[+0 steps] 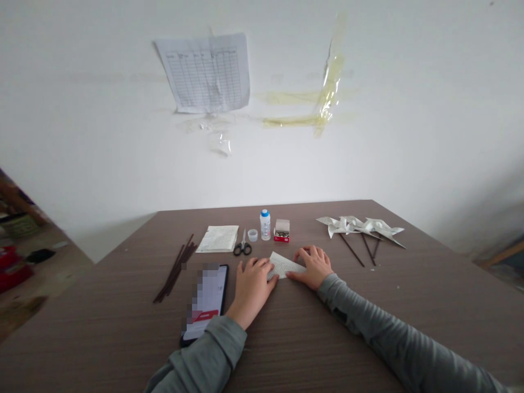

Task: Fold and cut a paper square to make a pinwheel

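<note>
A small printed paper (282, 265), folded into a triangle with its point up, lies on the table between my hands. My left hand (254, 281) grips its left corner, thumb near the lower edge and fingers curled over the side. At the right corner, my right hand (314, 267) holds the paper between thumb and curled fingers. Just beyond the paper stand a white bottle with a blue cap (265, 225) and an opened red box (282, 231) of small metal pieces. Black-handled scissors (243, 246) and a small clear cup (252, 235) are left of the bottle.
Left lie a stack of printed paper (218, 239), several thin brown sticks (176, 268) and a phone (207, 300) near my left forearm. Paper pinwheels (360, 226) on brown sticks rest at the right. Behind the table (327, 349) is a wall with a taped sheet (207, 73).
</note>
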### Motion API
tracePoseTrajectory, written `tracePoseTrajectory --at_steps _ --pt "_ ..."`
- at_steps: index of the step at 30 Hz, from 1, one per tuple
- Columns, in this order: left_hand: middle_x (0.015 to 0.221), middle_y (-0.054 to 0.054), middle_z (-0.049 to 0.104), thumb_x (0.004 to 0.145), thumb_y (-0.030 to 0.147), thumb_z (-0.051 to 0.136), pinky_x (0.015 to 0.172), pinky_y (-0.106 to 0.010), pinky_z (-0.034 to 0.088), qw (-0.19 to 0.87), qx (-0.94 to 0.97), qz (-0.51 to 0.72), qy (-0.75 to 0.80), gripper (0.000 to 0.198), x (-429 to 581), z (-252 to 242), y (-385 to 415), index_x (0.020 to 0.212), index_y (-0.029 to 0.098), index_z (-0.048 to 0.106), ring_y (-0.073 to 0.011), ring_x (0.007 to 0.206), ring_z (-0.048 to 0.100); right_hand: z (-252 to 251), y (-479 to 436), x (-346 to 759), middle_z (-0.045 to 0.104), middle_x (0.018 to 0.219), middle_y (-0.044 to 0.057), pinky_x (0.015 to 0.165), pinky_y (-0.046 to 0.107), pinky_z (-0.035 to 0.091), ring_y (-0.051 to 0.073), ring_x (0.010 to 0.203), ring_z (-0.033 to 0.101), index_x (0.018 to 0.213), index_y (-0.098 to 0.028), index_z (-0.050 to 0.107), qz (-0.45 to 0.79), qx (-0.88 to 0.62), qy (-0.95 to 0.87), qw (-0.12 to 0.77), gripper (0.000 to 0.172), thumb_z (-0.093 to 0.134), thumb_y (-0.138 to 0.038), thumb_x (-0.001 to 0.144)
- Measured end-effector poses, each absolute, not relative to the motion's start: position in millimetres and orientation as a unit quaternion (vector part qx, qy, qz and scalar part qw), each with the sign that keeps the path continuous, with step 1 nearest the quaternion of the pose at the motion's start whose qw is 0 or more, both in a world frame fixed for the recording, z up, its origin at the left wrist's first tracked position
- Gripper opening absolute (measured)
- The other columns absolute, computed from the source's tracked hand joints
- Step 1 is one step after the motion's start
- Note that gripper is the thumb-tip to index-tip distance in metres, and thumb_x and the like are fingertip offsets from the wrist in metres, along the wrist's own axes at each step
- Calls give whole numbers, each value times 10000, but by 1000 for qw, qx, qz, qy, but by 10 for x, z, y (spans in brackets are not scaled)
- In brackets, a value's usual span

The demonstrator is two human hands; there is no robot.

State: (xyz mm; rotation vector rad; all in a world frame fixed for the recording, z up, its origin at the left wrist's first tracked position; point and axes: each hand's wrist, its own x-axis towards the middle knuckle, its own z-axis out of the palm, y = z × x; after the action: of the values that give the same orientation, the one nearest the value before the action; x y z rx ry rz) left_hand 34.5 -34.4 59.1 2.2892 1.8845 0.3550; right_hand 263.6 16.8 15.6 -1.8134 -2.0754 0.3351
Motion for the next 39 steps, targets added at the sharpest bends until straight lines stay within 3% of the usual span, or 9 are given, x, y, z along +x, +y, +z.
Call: tracePoseTrajectory --at_steps 5,12,15,22,27,32,35,39 --pt "1780 -122 863 1227 250 800 1519 -747 481 84 759 109 637 309 345 613 -351 1478 303 972 -434 1719 715 80 179 2814 754 1662 110 1450 681 494 462 1687 655 1395 -367 922 118 -667 -712 186 438 1034 -520 1000" --pt "1771 -114 871 1218 257 803 1506 -738 489 85 762 118 631 305 324 575 -331 1463 314 974 -421 1700 722 -32 279 2937 757 1642 95 1409 607 539 449 1672 674 1409 -391 961 126 -677 -699 191 422 1021 -392 991" --pt "1755 -107 881 1218 264 795 1496 -726 505 73 763 117 631 306 319 550 -323 1459 325 975 -418 1692 722 -84 338 3022 779 1622 144 1365 572 562 467 1652 697 1411 -356 985 126 -677 -696 203 433 1003 -280 985" --pt "1794 -115 855 1236 254 788 1530 -744 472 83 757 103 640 324 355 587 -341 1506 304 963 -420 1727 706 -149 440 3150 779 1597 152 1421 707 554 535 1643 707 1337 -405 1015 143 -666 -703 206 480 1004 -231 889" --pt "1798 -121 852 1237 239 786 1533 -738 477 88 756 102 640 320 376 606 -347 1498 288 965 -422 1733 710 -148 393 3231 798 1688 176 1454 726 539 534 1689 698 1408 -405 1029 141 -630 -728 231 543 906 -168 936" --pt "1821 -100 841 1233 219 749 1539 -716 477 81 754 97 645 356 406 598 -352 1511 305 954 -417 1763 692 -53 347 3182 832 1760 80 1491 744 525 489 1757 660 1390 -444 1045 152 -552 -789 222 677 796 -53 897" --pt "1824 -112 837 1231 221 730 1544 -716 463 84 754 95 644 363 426 604 -356 1511 288 951 -427 1760 688 -3 314 3081 865 1716 76 1482 755 534 478 1789 622 1273 -410 1064 166 -521 -809 215 506 805 -102 966" --pt "1789 -126 850 1228 246 733 1537 -700 465 85 754 95 645 338 454 630 -357 1481 272 955 -435 1728 697 28 258 2882 880 1627 113 1450 731 557 452 1681 681 1177 -350 1035 140 -515 -815 227 204 879 -260 1081"
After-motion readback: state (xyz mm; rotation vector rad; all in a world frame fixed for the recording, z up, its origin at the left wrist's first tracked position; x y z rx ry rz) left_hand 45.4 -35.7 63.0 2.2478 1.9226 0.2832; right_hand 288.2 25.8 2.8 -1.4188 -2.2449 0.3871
